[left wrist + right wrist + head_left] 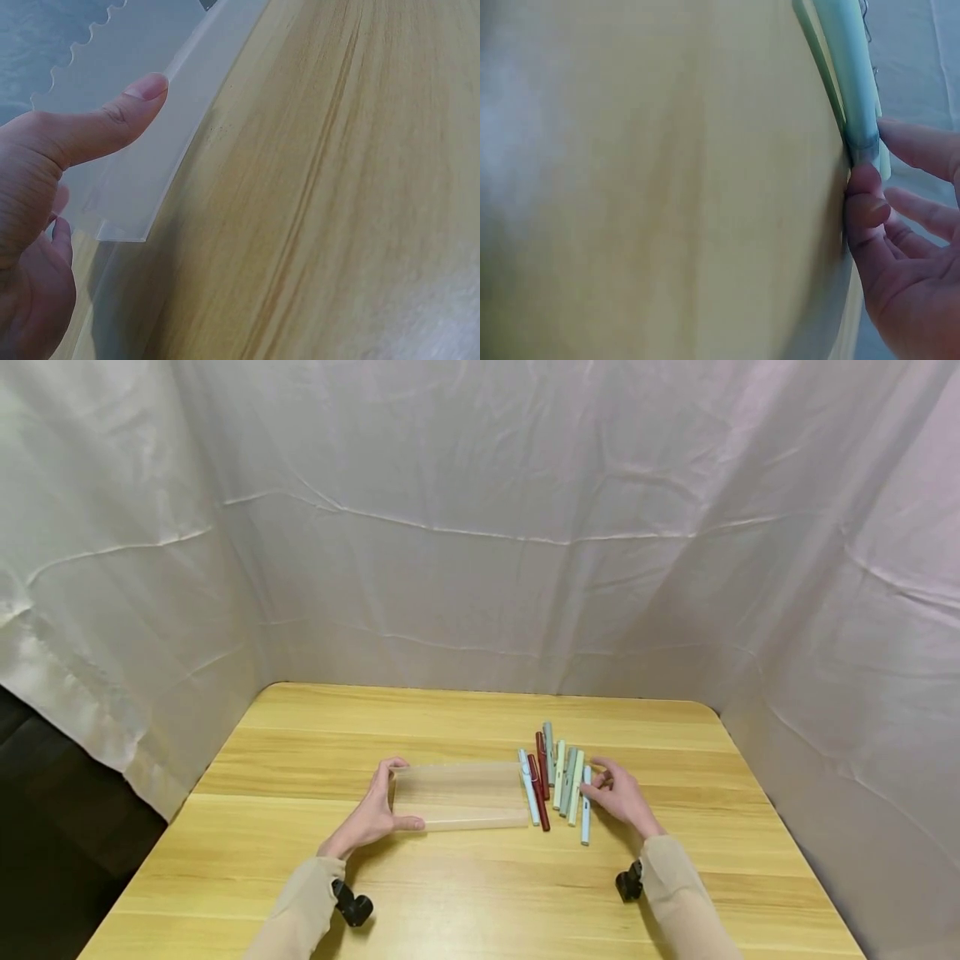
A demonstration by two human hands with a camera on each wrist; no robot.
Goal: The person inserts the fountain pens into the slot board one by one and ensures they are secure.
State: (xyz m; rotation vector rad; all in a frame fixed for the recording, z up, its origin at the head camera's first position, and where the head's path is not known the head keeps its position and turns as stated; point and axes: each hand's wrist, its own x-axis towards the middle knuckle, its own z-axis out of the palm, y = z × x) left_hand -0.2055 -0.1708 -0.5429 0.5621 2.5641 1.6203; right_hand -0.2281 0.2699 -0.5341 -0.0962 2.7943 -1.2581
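Note:
My left hand grips the left end of a clear plastic pen holder. In the left wrist view the thumb lies along the holder's near wall, and its scalloped edge shows beyond. The other fingers are mostly hidden behind it. My right hand pinches a light blue pen, the rightmost of a group, near its far end. The right wrist view has thumb and forefinger on either side of this light blue pen. A pale green pen lies just left of it.
Several capped pens lie side by side between the hands: a light blue pen against the holder's right end, dark red pens, grey-green pens and another pale green one. Light cloth curtains surround the wooden table.

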